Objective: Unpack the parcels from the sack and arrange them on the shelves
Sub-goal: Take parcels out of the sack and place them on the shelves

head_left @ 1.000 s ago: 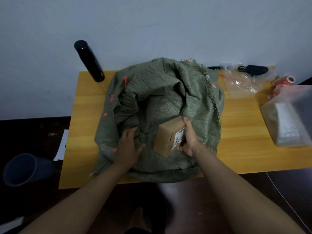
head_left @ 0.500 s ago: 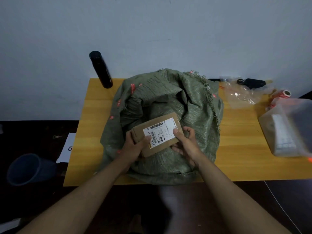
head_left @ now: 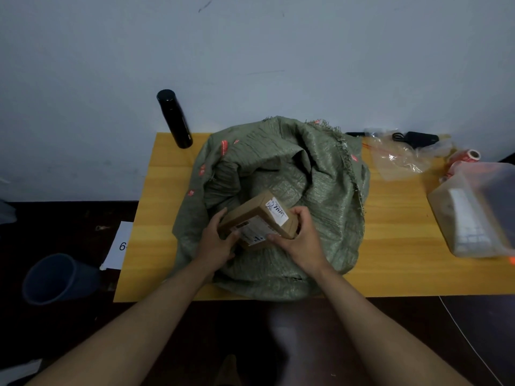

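Nearest the camera, both forearms reach in from the bottom edge over dark floor, where a pale blurred shape between them is too soft to identify. The left hand curls its grip round the near-left end of a cardboard parcel, thumb lying on the white label; the right hand curls its fingers over the parcel's right end. The parcel is tilted, held just above the mouth of the green woven sack, which slumps on the tabletop and overhangs its near edge a little. The sack's inside is shadowed and its folds hide whatever lies within.

Bare wood lies to the right of the sack as far as a translucent plastic container, cut off by the right edge of the view, its contents blurred. A narrower strip of bare wood runs left of the sack to the tabletop's left edge. Off that edge, on the floor, lie a white sheet showing a "6", partly hidden under the tabletop, and a dark blue bucket lying on its side.

Farther back, a black bottle stands at the rear left corner against the wall. At rear right sit crumpled clear bags, a black cabled device hard to make out, and a red-and-white roll.
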